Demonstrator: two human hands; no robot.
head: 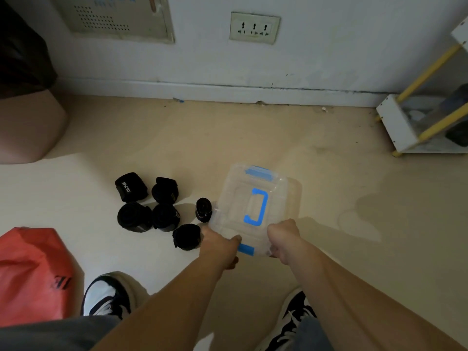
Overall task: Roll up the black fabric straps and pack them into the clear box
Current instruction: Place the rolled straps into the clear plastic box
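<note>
- Left hand [219,245] grips the box's [283,198] near edge, thumb on top, fingers hidden beneath.
- Right hand [283,238] grips likewise, fingertips hidden.
- Rolled straps [134,216] lie just left, folds indistinct.

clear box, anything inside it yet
Through the clear box no black shows inside; it looks empty. The rolled straps lie on the floor beside it. The left hand and right hand cover its near edge.
</note>
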